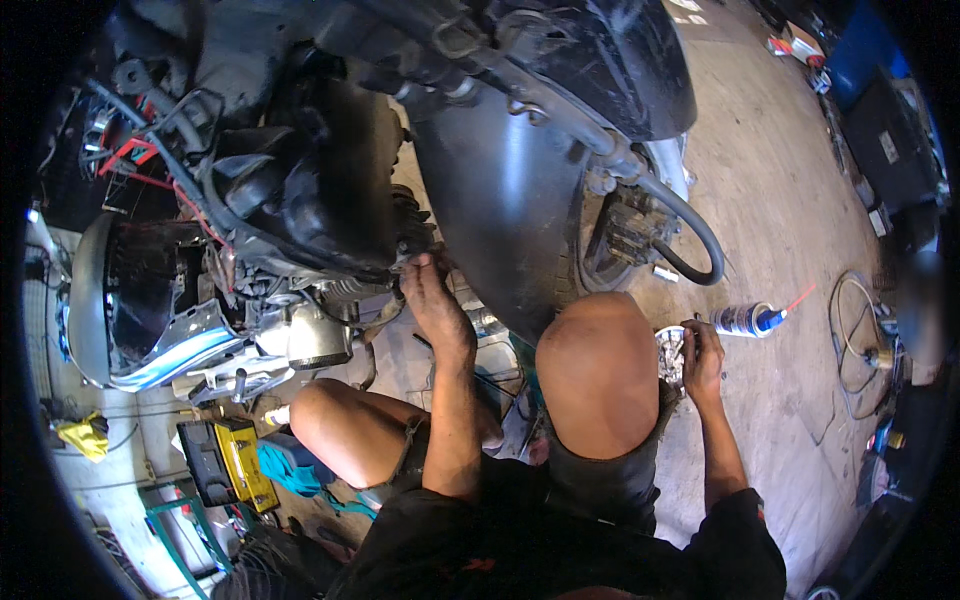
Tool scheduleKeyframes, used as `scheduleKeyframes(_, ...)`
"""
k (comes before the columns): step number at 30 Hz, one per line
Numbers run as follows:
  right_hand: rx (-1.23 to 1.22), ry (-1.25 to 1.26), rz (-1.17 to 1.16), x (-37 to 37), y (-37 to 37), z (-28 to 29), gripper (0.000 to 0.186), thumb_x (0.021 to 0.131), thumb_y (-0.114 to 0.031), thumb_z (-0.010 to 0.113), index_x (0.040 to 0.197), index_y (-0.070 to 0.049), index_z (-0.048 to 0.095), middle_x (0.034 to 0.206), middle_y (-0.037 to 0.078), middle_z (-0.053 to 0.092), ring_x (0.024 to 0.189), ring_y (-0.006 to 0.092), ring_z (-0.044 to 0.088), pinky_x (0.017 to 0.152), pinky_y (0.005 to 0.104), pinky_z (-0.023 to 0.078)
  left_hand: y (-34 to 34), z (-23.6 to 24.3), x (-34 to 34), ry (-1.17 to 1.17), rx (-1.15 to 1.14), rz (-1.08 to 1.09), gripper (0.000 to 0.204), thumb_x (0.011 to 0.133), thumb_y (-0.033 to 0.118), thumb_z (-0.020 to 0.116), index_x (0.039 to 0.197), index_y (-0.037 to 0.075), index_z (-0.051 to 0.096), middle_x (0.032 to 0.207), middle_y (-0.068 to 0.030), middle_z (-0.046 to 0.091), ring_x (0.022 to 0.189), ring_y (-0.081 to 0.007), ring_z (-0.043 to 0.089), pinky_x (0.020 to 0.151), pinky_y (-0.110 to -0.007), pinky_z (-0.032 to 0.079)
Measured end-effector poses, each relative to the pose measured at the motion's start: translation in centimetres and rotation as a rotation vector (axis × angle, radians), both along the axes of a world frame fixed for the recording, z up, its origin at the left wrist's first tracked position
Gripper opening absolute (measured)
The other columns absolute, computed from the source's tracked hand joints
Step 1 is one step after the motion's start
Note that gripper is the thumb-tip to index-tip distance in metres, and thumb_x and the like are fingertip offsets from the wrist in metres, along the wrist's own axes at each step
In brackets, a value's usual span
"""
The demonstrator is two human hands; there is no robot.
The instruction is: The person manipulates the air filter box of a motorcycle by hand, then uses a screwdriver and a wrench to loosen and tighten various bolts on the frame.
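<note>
In front of me stands a partly stripped motorcycle or scooter. My left hand (438, 308) reaches up to its engine, the fingertips pressed together at a small metal fitting beside the finned part (408, 212). Those fingers hide what they grip. My right hand (706, 362) is low beside my right knee, at the edge of a round silver dish-like part (670, 352), partly covered by the knee. Its fingers are curled; whether they pinch anything small cannot be made out. Just beyond lies a spray can (742, 320) with a blue top and red straw.
A large dark fender (500, 190) and front wheel (605, 240) rise ahead. A yellow and black toolbox (245, 465) stands open at lower left, near a teal cloth (288, 468). A yellow cloth (84, 437) lies farther left. At right lies a coiled hose (845, 345).
</note>
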State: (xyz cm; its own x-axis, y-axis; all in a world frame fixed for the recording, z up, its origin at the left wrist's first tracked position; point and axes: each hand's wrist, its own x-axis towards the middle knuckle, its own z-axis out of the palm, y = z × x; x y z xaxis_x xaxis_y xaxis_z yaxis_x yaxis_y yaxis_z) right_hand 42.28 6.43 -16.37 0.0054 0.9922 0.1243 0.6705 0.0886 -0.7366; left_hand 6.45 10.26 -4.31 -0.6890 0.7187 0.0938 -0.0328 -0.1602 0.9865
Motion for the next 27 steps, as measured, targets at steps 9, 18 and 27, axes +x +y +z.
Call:
scheduleKeyframes(9, 0.061, 0.759, 0.373, -10.4, 4.6, 12.9, 0.008, 0.088, -0.001, 0.053, 0.095, 0.002, 0.057, 0.087, 0.012, 0.062, 0.075, 0.0161, 0.060, 0.066, 0.0287, 0.049, 3.0, -0.5, -1.0, -0.011, -0.013, -0.207, 0.028, 0.094, 0.019, 0.044, 0.107, -0.003, 0.056, 0.096, -0.0078, 0.059, 0.087, -0.0140, 0.053, 0.078, -0.026, 0.043)
scheduleKeyframes(18, -0.576, 1.335, 0.492, -16.7, 10.7, 18.2, 0.014, 0.094, -0.012, 0.048, 0.101, -0.001, 0.053, 0.082, 0.006, 0.057, 0.072, 0.0143, 0.054, 0.066, 0.0267, 0.044, 8.0, -1.8, -3.1, -0.143, -0.079, -0.604, 0.028, 0.093, 0.021, 0.048, 0.109, 0.000, 0.056, 0.095, -0.0063, 0.061, 0.080, -0.0124, 0.057, 0.069, -0.026, 0.047)
scheduleKeyframes(27, 0.024, 1.105, -0.076, -20.7, 14.7, 11.5, 0.025, 0.093, -0.022, 0.051, 0.112, -0.005, 0.050, 0.102, 0.008, 0.056, 0.093, 0.0190, 0.053, 0.081, 0.0336, 0.045, 9.0, -3.9, -2.8, -0.188, -0.138, -0.760, 0.028, 0.093, 0.022, 0.049, 0.110, 0.000, 0.056, 0.096, -0.0063, 0.061, 0.080, -0.0124, 0.057, 0.069, -0.025, 0.047)
